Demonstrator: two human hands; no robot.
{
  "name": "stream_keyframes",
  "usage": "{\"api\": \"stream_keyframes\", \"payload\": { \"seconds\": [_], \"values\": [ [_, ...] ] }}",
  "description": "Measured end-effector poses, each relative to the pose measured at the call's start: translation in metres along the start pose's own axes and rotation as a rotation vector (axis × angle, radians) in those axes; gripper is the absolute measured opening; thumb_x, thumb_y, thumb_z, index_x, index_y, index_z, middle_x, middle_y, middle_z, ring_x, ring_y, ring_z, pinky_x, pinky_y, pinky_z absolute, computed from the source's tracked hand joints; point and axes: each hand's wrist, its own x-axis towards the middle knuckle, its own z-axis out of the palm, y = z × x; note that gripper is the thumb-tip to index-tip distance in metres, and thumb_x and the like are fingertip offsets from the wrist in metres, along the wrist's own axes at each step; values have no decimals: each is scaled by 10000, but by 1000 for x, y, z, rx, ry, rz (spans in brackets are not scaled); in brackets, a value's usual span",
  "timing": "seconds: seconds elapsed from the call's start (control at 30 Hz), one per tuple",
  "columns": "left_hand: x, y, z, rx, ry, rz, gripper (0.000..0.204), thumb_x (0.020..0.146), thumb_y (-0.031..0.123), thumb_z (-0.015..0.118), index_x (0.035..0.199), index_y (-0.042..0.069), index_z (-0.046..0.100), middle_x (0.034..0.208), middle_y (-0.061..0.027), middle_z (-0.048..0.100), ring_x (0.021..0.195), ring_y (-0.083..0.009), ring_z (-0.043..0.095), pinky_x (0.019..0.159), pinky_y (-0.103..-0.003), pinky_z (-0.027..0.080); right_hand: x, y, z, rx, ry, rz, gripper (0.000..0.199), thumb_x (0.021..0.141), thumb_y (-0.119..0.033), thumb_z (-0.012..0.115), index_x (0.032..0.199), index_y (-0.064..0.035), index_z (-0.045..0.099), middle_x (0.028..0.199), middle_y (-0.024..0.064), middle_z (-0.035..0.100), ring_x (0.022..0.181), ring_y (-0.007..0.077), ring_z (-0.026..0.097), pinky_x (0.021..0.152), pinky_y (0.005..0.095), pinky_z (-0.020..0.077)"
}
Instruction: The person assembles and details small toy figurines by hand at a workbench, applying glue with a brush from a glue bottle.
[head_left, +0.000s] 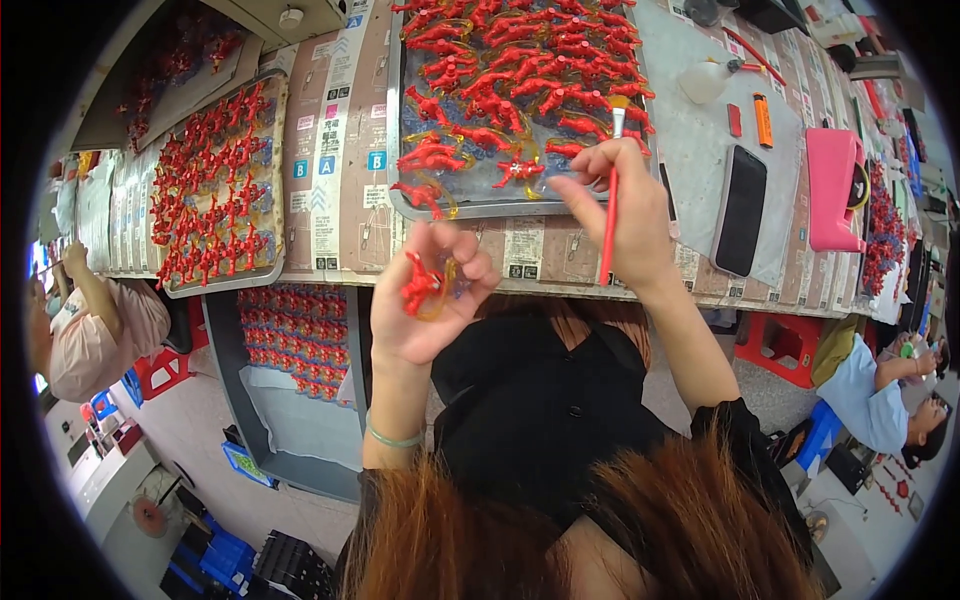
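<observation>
"Where's the red toy [420,287]?"
"From far off, I see it held in the palm of the left hand [425,318], fingers curled."
"The right hand [632,215]?"
"At two o'clock from the toy, gripping a red brush [609,235]."

A little red toy figure [418,290] with a see-through yellow, curvy part [447,284] sits in the left hand [402,335], with curled fingers next to it. A thin paintbrush [609,240] is in the right hand [640,215]. It has a red handle and yellowish hairs, which point away from the person.
</observation>
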Motion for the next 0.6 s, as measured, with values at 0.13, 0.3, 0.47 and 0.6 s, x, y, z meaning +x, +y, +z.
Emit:
{"api": "stream_keyframes", "payload": {
  "seconds": [0.13, 0.3, 0.47, 0.6],
  "values": [
    [-1, -7, 13, 223, 288, 3, 202, 842, 125, 452, 1012, 28, 500, 773, -48, 493, 719, -124, 473, 521, -226, 377, 0, -6, 9, -82, -76, -228, 262, 653, -78, 636, 826, -36, 443, 747, 83, 515, 724, 275, 508, 622, 351, 417],
    [-5, -2, 5, 400, 271, 32, 194, 840, 104, 452, 1012, 27, 498, 795, -43, 514, 631, -104, 478, 505, -199, 362, 4, 2, 21, -319, -177, -165, 283, 652, -63, 636, 859, -27, 447, 764, 108, 519, 697, 279, 528, 616, 359, 418],
    [0, -12, 6, 811, 432, 196, 210, 838, 96, 468, 1031, 16, 488, 837, -45, 523, 681, -67, 476, 529, -193, 385, 3, -10, 13, -131, -221, -83, 292, 653, -65, 654, 851, -23, 444, 740, 103, 518, 664, 268, 527, 607, 338, 424],
    [13, -31, 21, 1290, 480, 402, 266, 820, 74, 504, 1071, -1, 461, 970, -75, 514, 826, -76, 491, 667, -190, 415, -22, -31, 5, 23, -140, -118, 310, 630, -64, 678, 809, -24, 428, 792, 122, 521, 661, 277, 514, 565, 346, 418]
  ]
}}
